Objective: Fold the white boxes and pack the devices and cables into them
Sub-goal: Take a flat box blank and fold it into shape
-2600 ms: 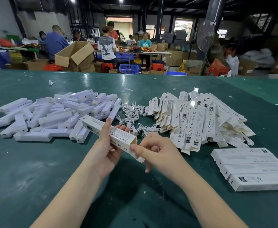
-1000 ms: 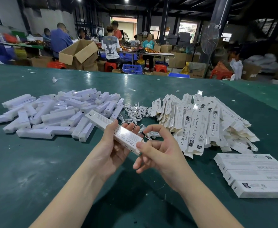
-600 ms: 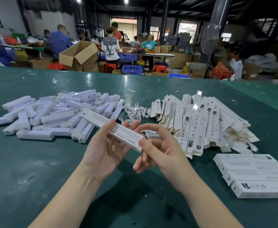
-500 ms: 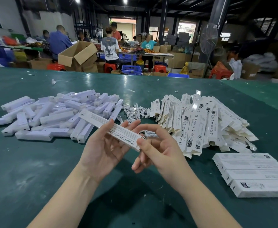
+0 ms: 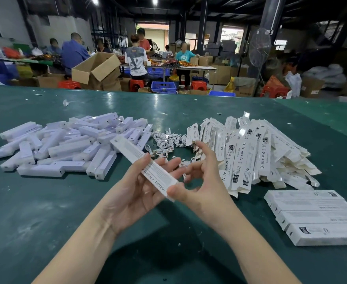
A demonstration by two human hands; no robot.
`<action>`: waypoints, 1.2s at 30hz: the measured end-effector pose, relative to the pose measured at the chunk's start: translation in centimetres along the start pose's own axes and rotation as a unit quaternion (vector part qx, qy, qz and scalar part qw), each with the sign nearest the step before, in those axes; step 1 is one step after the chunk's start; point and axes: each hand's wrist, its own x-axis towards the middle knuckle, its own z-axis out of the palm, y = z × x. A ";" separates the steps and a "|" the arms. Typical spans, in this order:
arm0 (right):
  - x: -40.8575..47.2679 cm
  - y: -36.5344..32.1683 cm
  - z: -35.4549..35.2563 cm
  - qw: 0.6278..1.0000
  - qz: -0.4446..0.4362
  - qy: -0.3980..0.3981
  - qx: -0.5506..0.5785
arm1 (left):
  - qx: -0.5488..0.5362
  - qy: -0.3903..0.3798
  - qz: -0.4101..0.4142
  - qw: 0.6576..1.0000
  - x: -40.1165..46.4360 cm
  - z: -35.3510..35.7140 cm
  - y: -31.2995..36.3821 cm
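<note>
Here, the left hand [image 5: 135, 193] holds a long white box [image 5: 144, 168] above the green table [image 5: 45, 212]. The thumb lies on top of the box and the fingers are under it. The right hand [image 5: 201, 185] touches the near end of the box with its thumb, and its other fingers are spread out and hold nothing. Big grey letters run along the side of the box; they look like "SMART", but the rest is too blurry to read. To the left is a pile of white devices [image 5: 66, 146]. Just past the hands is a small heap of white cables [image 5: 166, 140]. To the right is a pile of flat boxes [image 5: 252, 154]. On them you can read "CE", "RoHS" and "Made in China". Near the right edge, closed boxes [image 5: 316, 218] lie side by side in a row, and their writing is too small to read.
</note>
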 end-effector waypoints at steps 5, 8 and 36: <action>-0.3 0.6 1.9 0.988 -0.018 -0.145 0.046 | -0.011 -0.023 -0.115 0.993 0.3 0.3 -1.3; -0.2 0.8 2.1 0.994 -0.028 -0.102 0.009 | 0.016 0.024 -0.079 0.996 0.9 0.3 -1.3; 0.6 2.6 0.7 0.985 0.012 -0.069 -0.158 | 0.768 0.387 0.175 0.479 2.3 -8.8 3.2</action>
